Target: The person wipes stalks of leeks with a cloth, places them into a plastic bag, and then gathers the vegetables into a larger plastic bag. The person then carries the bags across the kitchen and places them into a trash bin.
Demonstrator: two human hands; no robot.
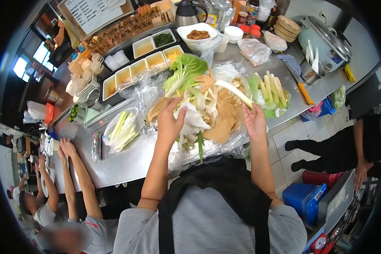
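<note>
My right hand (255, 122) grips a long white leek (233, 92) by one end, its other end pointing up and left over the pile. My left hand (170, 120) is closed on a crumpled white paper towel (193, 118), which hangs over the scraps. Under and between the hands lies a heap of vegetable trimmings (208, 106) on torn brown paper (225, 125) and clear plastic. A leafy green cabbage (185, 73) rests behind the heap. More trimmed leeks (271, 89) lie in a plastic bag to the right of my right hand.
Left of the heap sits a bag of pale green stalks (122, 129). Food trays (139, 70) line the back. An orange-handled knife (305, 92) lies near the right edge, by a metal cup of utensils (312, 67). A co-worker's hands (67, 148) rest on the counter at left.
</note>
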